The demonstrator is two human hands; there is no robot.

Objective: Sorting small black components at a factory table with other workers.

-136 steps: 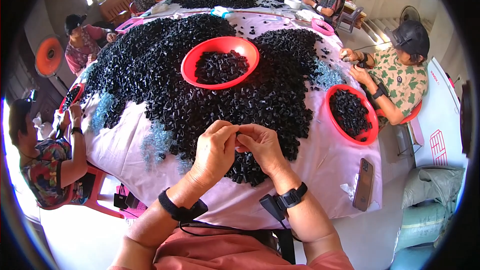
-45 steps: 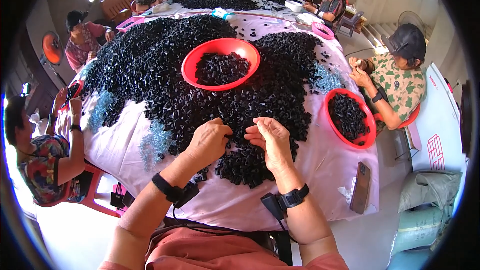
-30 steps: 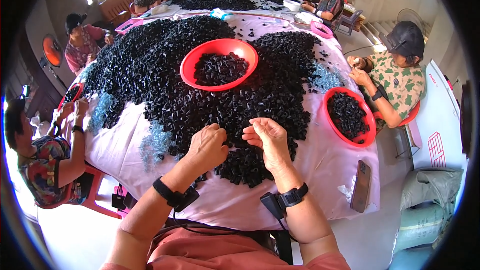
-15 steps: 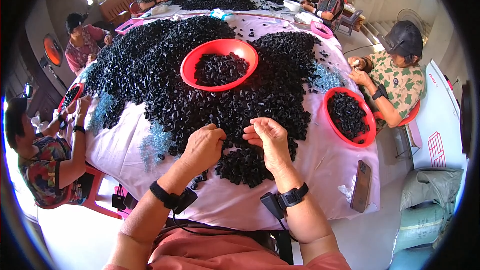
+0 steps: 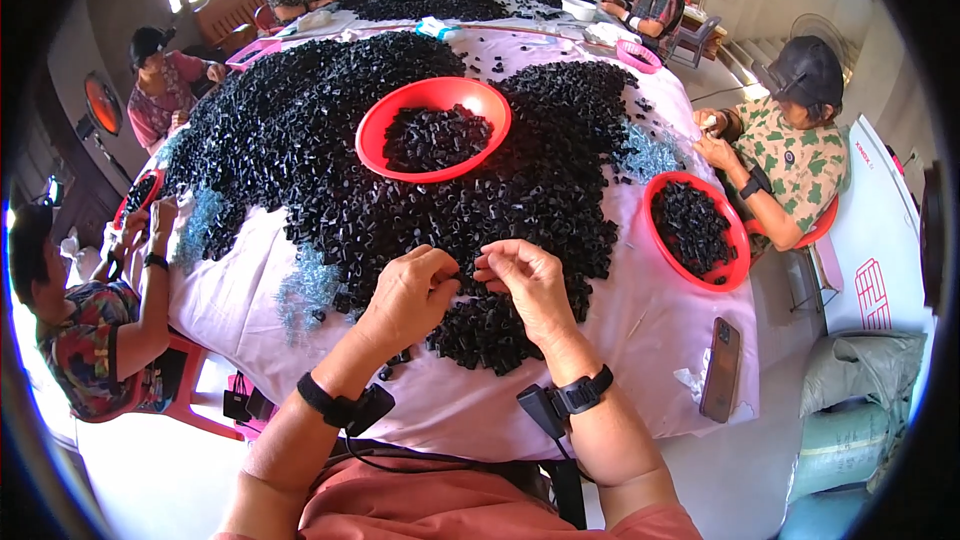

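My left hand and my right hand are close together, a small gap between their fingertips. They are over the near part of a big heap of small black plastic parts. Thumb and fingers are pinched on both hands; what they hold, if anything, is too small and hidden to make out. Just beyond them, a red bowl sits on the heap with more black parts inside. Short light-blue thin pieces lie in a loose cluster left of my left hand.
A second red bowl of black parts stands at the right, near a person in a patterned shirt. A phone lies on the pink tablecloth near the right edge. Other people sit around the table, with more bowls and heaps farther back.
My hands have drawn nearer each other, and the right fingers have curled in more toward the left hand. The whole view has shifted slightly.
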